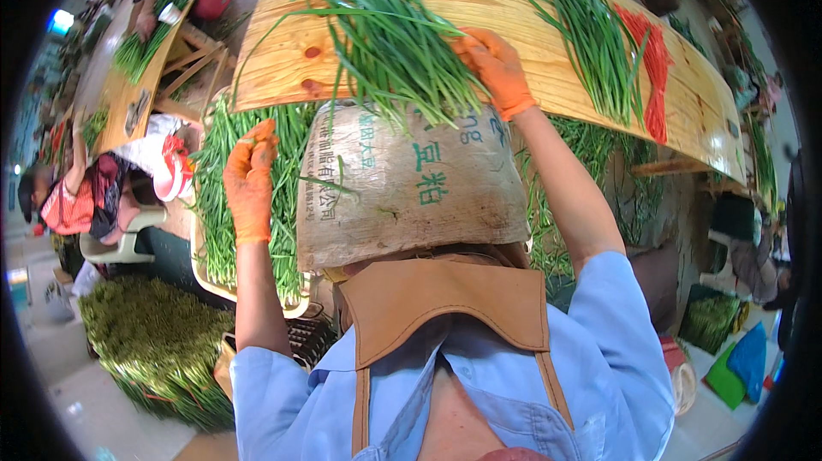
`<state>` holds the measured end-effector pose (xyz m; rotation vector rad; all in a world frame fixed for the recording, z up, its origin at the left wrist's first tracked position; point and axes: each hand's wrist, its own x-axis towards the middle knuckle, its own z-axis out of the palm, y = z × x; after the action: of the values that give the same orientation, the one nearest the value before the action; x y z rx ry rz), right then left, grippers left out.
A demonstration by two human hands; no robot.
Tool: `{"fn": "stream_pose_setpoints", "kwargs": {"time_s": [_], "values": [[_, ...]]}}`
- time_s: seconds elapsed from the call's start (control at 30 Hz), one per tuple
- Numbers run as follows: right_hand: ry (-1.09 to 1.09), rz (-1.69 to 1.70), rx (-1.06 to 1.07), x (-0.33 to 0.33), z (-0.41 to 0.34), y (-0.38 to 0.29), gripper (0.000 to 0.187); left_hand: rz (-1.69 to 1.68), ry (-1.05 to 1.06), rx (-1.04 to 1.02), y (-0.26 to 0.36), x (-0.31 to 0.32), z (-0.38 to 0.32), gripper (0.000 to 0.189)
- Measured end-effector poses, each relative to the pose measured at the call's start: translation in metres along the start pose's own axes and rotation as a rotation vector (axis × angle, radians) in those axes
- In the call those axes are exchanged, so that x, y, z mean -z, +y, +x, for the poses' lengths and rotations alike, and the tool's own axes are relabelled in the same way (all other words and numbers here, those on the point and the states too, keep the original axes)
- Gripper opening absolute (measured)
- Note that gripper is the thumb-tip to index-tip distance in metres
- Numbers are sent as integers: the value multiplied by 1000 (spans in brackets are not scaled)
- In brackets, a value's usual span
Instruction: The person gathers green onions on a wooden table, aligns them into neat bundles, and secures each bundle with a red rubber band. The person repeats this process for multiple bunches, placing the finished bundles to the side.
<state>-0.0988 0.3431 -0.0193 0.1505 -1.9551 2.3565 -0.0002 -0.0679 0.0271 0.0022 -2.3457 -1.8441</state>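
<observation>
On the wooden table (276,56) lies a loose pile of green leafy stalks, like garlic chives (398,43), with its pale ends over the near edge. My right hand (494,69), in an orange glove, touches the right side of this pile; its fingertips are partly hidden, and whether it grips any stalks cannot be told. My left hand (252,169), also gloved in orange, is raised with bent fingers above a light tub (199,255) full of the same stalks (218,185); whether it pinches anything is unclear. A woven sack (379,204) bearing writing covers my lap.
Farther right on the table lie a second chive bundle (591,43) and a bunch of red ties (656,76). A large stack of chives (154,345) stands on the floor at lower left. Other people work at the left and right, one beyond the table's far edge.
</observation>
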Motion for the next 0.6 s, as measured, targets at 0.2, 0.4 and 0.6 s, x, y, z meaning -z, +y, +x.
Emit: {"fn": "stream_pose_setpoints", "kwargs": {"time_s": [0.2,0.4,0.6], "values": [[50,-19,-100,24,-3,-23,38,527,158,-396,-21,-30,12,24],[-190,-392,-163,24,-8,-62,66,-156,-118,217,-12,-90,-3,27],[-162,-1145,18,-80,-33,-38,86,-379,-197,543,-2,-147,15,27]]}}
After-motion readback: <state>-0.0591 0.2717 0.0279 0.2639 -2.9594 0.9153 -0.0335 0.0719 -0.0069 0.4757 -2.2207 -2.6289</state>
